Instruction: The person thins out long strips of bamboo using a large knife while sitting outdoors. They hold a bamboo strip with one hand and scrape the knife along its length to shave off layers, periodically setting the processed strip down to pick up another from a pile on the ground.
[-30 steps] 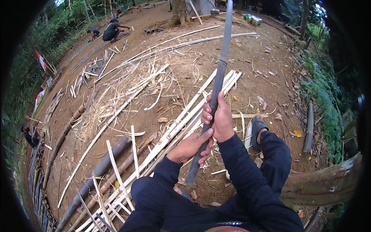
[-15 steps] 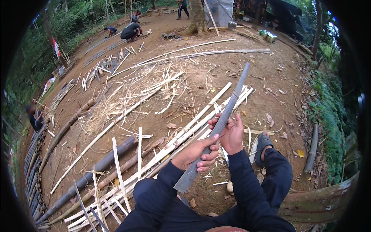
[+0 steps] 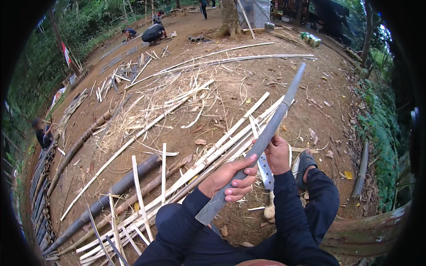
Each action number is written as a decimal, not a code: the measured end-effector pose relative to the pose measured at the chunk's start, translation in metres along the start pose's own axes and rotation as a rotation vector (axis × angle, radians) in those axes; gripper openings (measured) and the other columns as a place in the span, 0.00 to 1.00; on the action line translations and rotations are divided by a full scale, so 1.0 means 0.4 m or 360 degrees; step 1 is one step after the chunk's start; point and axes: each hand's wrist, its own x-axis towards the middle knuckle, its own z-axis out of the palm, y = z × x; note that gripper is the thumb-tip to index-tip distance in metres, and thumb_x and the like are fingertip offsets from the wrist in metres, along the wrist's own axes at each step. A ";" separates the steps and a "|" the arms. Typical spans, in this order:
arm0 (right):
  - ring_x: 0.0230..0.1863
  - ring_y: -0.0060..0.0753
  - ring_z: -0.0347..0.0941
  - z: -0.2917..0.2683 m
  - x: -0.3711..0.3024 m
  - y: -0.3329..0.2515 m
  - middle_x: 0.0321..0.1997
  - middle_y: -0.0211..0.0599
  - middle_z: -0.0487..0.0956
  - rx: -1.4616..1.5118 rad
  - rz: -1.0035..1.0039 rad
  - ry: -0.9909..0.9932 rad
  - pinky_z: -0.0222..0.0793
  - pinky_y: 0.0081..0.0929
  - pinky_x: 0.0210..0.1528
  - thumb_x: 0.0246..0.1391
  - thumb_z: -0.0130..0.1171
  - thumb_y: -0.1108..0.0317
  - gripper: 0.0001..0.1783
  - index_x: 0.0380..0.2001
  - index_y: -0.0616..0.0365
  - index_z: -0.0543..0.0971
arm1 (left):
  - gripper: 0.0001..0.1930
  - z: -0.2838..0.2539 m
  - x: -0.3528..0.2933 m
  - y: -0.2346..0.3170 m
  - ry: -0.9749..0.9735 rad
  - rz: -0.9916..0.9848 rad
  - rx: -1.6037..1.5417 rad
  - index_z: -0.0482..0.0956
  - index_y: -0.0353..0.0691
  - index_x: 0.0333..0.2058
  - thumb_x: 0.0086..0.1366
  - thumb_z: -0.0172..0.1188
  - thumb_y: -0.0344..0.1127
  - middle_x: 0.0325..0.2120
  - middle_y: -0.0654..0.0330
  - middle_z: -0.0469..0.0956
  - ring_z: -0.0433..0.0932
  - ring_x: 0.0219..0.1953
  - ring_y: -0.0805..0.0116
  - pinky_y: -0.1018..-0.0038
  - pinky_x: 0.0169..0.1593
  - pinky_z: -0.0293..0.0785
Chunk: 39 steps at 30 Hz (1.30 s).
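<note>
While the left hand (image 3: 223,176) is gripping a dark bamboo strip (image 3: 269,131) near its lower end, the right hand (image 3: 278,157) is touching its middle; whether closed, I cannot tell.

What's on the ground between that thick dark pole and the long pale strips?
In the head view, a thinner brown pole lies between the thick dark pole and the long pale strips; some pale strips cross in front of it.

Tree trunk (image 3: 230,21), poss. flag (image 3: 66,54), bkgd.
</note>
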 end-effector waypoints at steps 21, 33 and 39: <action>0.28 0.21 0.77 0.096 -0.052 -0.131 0.30 0.31 0.80 0.0178 0.0387 0.0315 0.74 0.19 0.29 0.63 0.57 0.67 0.07 0.37 0.59 0.78 | 0.33 0.004 0.001 -0.012 0.0293 0.0032 0.0444 0.65 0.41 0.29 0.69 0.29 0.68 0.10 0.62 0.65 0.68 0.07 0.70 0.74 0.12 0.72; 0.30 0.22 0.76 0.313 -0.094 -0.083 0.30 0.32 0.78 0.0632 0.0506 0.0561 0.73 0.18 0.30 0.62 0.58 0.65 0.09 0.35 0.61 0.76 | 0.49 0.065 0.025 0.014 0.0855 0.3348 0.1181 0.68 0.35 0.50 0.58 0.30 0.81 0.34 0.50 0.74 0.77 0.40 0.55 0.61 0.47 0.75; 0.22 0.22 0.76 0.391 -0.171 -0.092 0.23 0.34 0.79 0.0069 0.0908 -0.0052 0.73 0.20 0.24 0.65 0.55 0.56 0.20 0.30 0.65 0.77 | 0.29 0.119 -0.101 0.062 0.1253 0.3371 0.0529 0.59 0.48 0.28 0.66 0.42 0.70 0.13 0.69 0.54 0.49 0.07 0.78 0.80 0.13 0.43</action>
